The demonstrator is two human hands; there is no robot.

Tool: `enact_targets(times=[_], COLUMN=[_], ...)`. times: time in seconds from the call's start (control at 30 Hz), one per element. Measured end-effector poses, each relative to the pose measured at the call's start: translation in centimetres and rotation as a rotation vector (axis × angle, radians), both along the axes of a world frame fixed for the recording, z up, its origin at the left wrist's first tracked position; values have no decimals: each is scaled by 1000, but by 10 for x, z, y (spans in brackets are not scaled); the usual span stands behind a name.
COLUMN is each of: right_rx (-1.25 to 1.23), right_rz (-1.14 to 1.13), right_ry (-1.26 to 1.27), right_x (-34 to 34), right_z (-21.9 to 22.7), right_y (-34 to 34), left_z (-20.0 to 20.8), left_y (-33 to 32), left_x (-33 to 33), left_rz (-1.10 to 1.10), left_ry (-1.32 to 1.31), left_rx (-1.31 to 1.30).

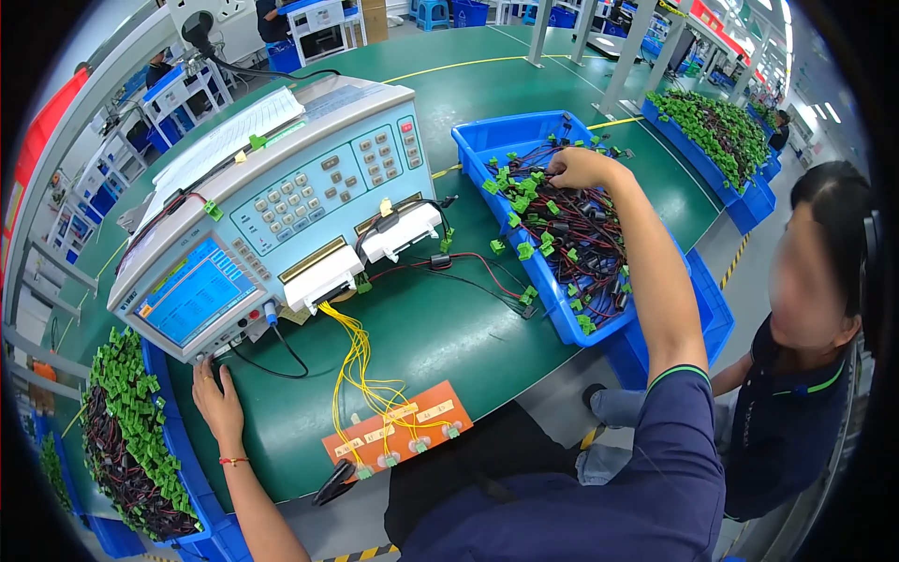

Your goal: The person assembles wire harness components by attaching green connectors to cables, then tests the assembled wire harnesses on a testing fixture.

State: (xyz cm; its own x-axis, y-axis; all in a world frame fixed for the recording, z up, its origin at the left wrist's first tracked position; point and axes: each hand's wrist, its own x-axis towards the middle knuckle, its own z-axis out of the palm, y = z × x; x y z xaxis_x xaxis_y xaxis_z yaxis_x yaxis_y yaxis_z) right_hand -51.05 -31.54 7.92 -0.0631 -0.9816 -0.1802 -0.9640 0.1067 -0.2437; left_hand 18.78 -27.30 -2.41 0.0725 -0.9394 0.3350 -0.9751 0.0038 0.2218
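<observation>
My right hand (582, 170) reaches into the far part of a blue bin (565, 314). Its fingers are curled down among red-and-black cables (585, 229) with green connectors, and what lies between the fingertips is hidden. On the green table, my left hand (217, 398) rests with fingers stretched out, by the lower corner of a bench tester (323, 169) with a lit screen (198, 292). One cable (440, 263) with green ends lies on the table between tester and bin. Yellow wires (354, 351) run from the tester to an orange board (403, 429) with green connectors.
Left of me, another blue bin (178, 440) is heaped with green-ended cables. A further full bin (702, 155) stands at the far right. A co-worker (796, 375) is close on my right. Papers (229, 140) lie on the tester, and metal posts (641, 61) rise behind the table.
</observation>
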Motion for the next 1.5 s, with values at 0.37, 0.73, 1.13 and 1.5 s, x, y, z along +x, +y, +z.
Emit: enact_targets(times=[0.37, 0.73, 1.13, 1.5], right_rx=[-400, -1220, -1092, -268], right_rz=[-59, -273, -99, -223], right_ry=[254, -541, -1595, -1653], right_x=[12, 7, 58, 203], right_z=[-5, 83, 127, 15], right_y=[35, 78, 167, 270], left_z=[4, 0, -2, 14], left_y=[1, 1, -1, 48], left_x=[-3, 0, 1, 2], left_rz=[-12, -27, -12, -182], left_ry=[30, 23, 39, 1144], left_rx=[-8, -25, -7, 32])
